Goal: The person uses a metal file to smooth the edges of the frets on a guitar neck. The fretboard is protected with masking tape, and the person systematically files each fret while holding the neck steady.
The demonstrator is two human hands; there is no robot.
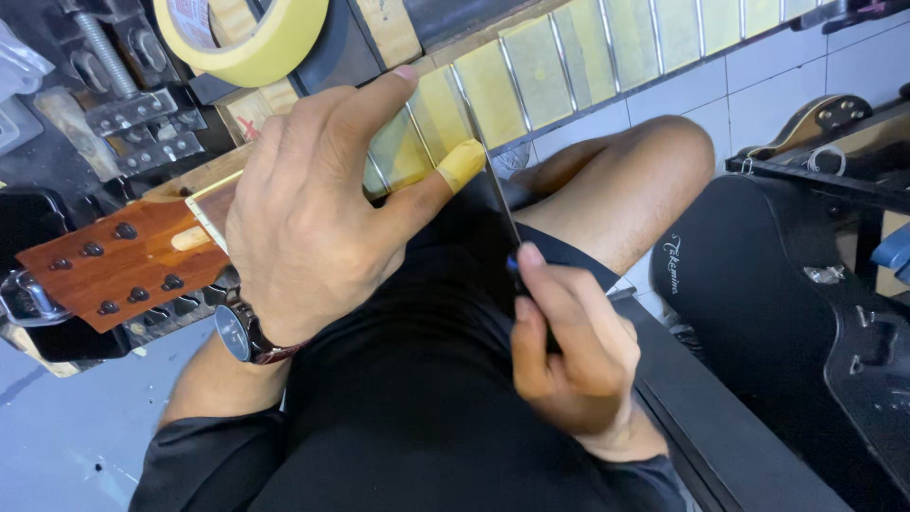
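Your left hand (303, 218) lies over the guitar neck with yellow masking tape between its metal frets (531, 71), close to the reddish-brown wooden headstock (114, 261). Its grip is wide: the palm rests on the neck near the pale nut, the index finger stretches along the far edge, and the thumb, its tip wrapped in yellow tape, presses against the near edge. The neck runs from the headstock at left up toward the upper right, above your lap.

Your right hand (569, 346) is closed around the dark handle of a thin metal-bladed tool (500, 204). The blade rises from your fist and meets the near edge of the neck just beside the taped thumb.

Count: one neck, one headstock showing six dark tuner holes in two rows of three; about nine taped fret spaces in view; one tool; one roll of yellow masking tape (251, 43) at the top left; one brown-strapped wristwatch (242, 334) on your left wrist; one black guitar case (806, 313) at right.

Edges and room: the neck's near edge is open from the thumb toward the upper right. Your bare knee (645, 180) sits under that stretch. A grey metal clamp fixture (133, 104) crowds the far side behind the headstock. The case stands well apart from your right hand, with white floor tiles (768, 81) showing beyond the knee.
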